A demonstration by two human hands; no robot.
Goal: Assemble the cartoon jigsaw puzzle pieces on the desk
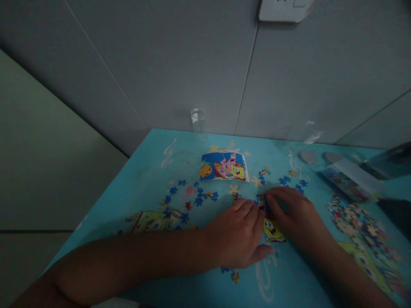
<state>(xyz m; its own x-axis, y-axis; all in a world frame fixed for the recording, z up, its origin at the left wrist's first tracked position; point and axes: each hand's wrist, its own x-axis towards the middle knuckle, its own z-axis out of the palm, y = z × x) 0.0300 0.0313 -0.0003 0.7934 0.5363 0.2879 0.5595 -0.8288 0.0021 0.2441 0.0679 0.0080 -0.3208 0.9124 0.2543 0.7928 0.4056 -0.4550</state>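
Observation:
Both my hands rest on a turquoise cartoon-printed table [154, 171]. My left hand [239, 235] lies palm down, fingers curled forward, fingertips touching a small cluster of joined puzzle pieces [272, 229] with a yellow cartoon face. My right hand [293, 214] comes from the right and pinches a small piece against the top of that cluster. A printed reference picture [224, 167] of cartoon characters lies beyond the hands. Loose blue puzzle pieces [195, 196] are scattered left of the hands.
A heap of loose pieces [356, 224] lies at the right. A clear glass tube [198, 119] stands by the grey wall, with two round lids [308, 157] and a clear packet [346, 179] at the back right. The table's left edge drops to the floor.

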